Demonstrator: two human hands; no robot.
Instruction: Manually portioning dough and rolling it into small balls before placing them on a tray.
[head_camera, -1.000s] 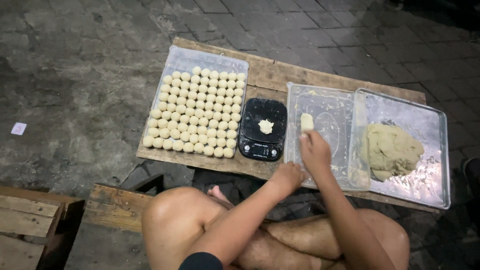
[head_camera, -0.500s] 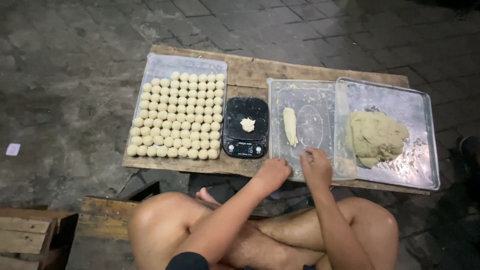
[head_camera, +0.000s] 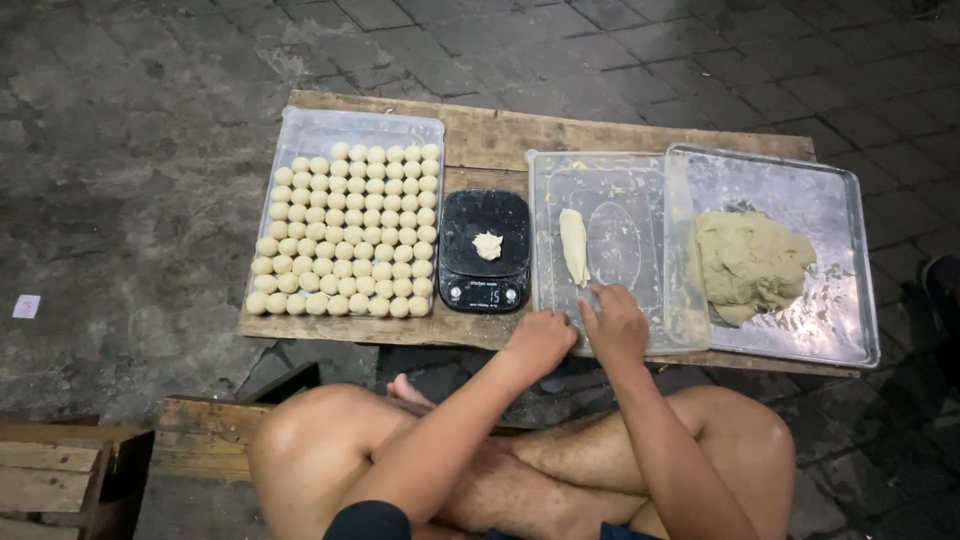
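Paved ground under a low wooden board (head_camera: 500, 135); left hand (head_camera: 540, 342) curled loosely at its near edge, holding nothing visible, right hand (head_camera: 615, 325) fingers down on the clear tray (head_camera: 640, 330) rim. Dough log (head_camera: 574, 245) lies in that tray, just beyond. Farther: scale (head_camera: 486, 252) with a dough bit (head_camera: 487, 245), ball tray (head_camera: 345, 135) left, dough mass (head_camera: 750, 262) right.

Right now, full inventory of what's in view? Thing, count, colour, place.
Low wooden board table: one, brown, on the paved ground.
Clear plastic tray of dough balls: one, left end of the table.
Small round dough balls: many, too many to count surely, pale cream, in rows in that tray.
Black digital kitchen scale: one, centre.
Small dough lump: one, cream, on the scale.
Clear plastic lid: one, right of the scale.
Rolled dough log: one, cream, on the lid.
Metal baking tray: one, silver, right end.
Big dough mass: one, beige, in it.
Wooden bench: brown, lower left.
Left hand: at the lid's near edge.
Right hand: on the lid's near edge.
Bare crossed legs: bottom.
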